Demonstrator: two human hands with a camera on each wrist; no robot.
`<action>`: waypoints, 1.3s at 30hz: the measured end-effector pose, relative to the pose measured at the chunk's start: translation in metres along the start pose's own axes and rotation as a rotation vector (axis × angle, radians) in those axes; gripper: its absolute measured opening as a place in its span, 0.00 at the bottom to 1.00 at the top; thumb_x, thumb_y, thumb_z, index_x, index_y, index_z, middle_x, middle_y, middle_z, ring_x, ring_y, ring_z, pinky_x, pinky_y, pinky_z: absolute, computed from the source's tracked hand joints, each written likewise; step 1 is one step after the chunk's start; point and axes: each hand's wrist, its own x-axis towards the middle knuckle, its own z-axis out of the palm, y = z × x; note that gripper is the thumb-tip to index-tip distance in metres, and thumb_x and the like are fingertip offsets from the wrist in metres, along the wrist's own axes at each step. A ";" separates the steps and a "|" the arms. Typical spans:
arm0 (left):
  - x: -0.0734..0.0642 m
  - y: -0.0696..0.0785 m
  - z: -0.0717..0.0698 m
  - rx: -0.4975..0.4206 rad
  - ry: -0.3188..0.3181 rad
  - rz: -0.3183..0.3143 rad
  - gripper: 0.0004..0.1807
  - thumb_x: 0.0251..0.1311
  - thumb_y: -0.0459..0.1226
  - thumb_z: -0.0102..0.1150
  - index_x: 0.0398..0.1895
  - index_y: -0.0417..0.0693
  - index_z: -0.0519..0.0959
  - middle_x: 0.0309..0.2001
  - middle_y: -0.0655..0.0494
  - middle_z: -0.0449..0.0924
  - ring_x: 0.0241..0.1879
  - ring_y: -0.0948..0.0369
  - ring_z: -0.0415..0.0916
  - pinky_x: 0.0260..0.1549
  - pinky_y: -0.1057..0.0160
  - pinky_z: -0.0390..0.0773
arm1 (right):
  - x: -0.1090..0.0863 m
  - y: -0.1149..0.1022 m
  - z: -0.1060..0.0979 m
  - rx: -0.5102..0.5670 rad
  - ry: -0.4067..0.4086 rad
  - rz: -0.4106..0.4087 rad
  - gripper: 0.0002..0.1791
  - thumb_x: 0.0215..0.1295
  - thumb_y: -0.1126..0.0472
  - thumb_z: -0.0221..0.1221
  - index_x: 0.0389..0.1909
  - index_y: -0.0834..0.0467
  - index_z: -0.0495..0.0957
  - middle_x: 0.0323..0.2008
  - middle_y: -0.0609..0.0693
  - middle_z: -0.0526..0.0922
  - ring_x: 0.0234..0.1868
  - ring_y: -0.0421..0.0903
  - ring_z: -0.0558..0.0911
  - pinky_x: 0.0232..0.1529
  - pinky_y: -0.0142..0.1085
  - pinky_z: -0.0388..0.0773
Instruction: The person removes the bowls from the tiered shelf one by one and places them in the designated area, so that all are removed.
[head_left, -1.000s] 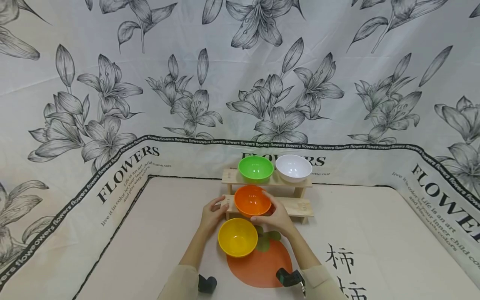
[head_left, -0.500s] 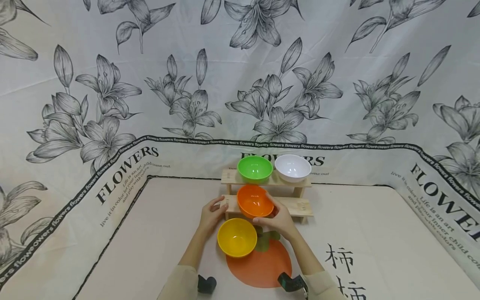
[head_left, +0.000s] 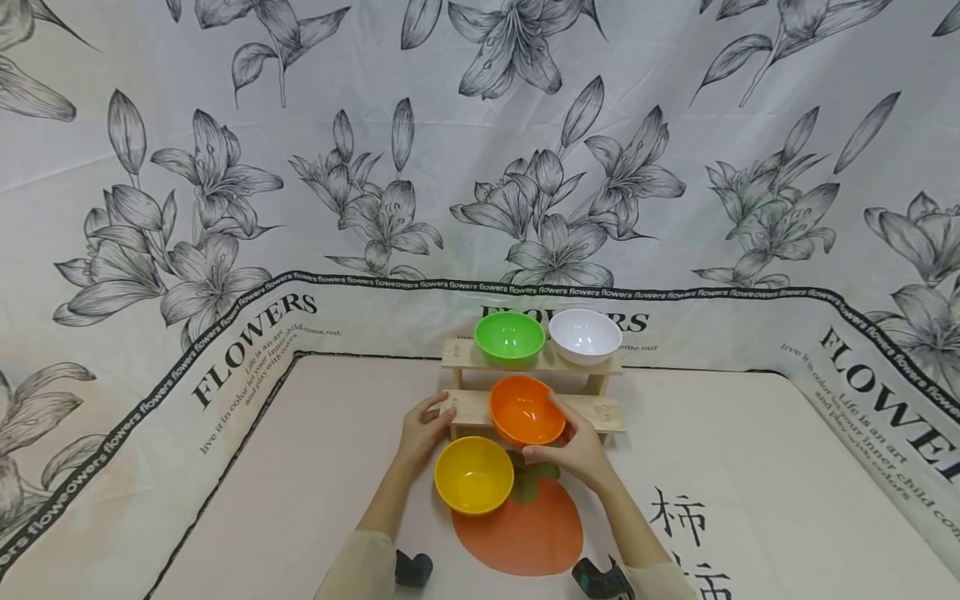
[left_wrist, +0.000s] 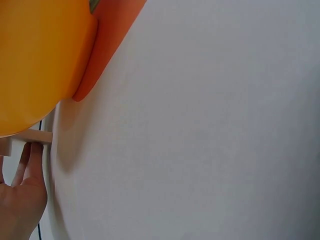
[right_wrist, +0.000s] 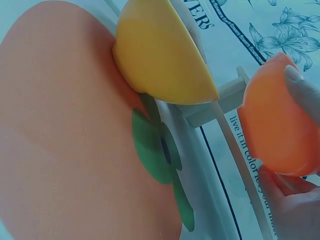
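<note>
My right hand (head_left: 576,454) holds an orange bowl (head_left: 525,410) by its right side, thumb near the front and fingers at the rim. The bowl tilts slightly and overlaps the lower step of a two-step wooden rack (head_left: 471,408). In the right wrist view the orange bowl (right_wrist: 275,120) shows a gap between its base and the step. My left hand (head_left: 423,433) grips the left end of that lower step; in the left wrist view its fingers touch the wood (left_wrist: 37,136). A yellow bowl (head_left: 474,475) stands on the table in front of the rack, between my forearms.
A green bowl (head_left: 510,337) and a white bowl (head_left: 587,337) sit side by side on the rack's upper step. The tablecloth (head_left: 322,483) bears a printed orange persimmon (head_left: 525,542) under the yellow bowl. A flower-printed cloth (head_left: 480,167) hangs behind the rack.
My right hand has moved the orange bowl to the right and a little toward me, off the left part of the lower step. The left hand stays on the rack.
</note>
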 end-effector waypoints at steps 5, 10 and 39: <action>0.000 0.001 0.000 0.007 -0.001 0.005 0.24 0.60 0.31 0.58 0.59 0.30 0.70 0.56 0.33 0.72 0.48 0.53 0.76 0.47 0.61 0.80 | -0.009 0.001 -0.005 -0.008 -0.015 -0.005 0.50 0.48 0.66 0.70 0.71 0.63 0.53 0.68 0.62 0.59 0.66 0.59 0.64 0.62 0.43 0.66; 0.000 0.001 0.000 0.003 0.001 0.003 0.24 0.60 0.31 0.58 0.59 0.30 0.70 0.56 0.33 0.72 0.48 0.53 0.76 0.47 0.61 0.80 | -0.019 0.003 -0.009 -0.010 -0.029 -0.004 0.51 0.48 0.67 0.71 0.71 0.65 0.52 0.69 0.64 0.57 0.66 0.61 0.63 0.62 0.45 0.65; 0.016 -0.030 -0.002 0.004 0.035 -0.006 0.25 0.58 0.36 0.62 0.59 0.37 0.72 0.53 0.37 0.76 0.48 0.53 0.77 0.45 0.61 0.80 | -0.068 0.022 -0.017 -0.078 -0.002 0.084 0.52 0.41 0.68 0.74 0.68 0.71 0.55 0.67 0.67 0.59 0.65 0.63 0.63 0.57 0.22 0.65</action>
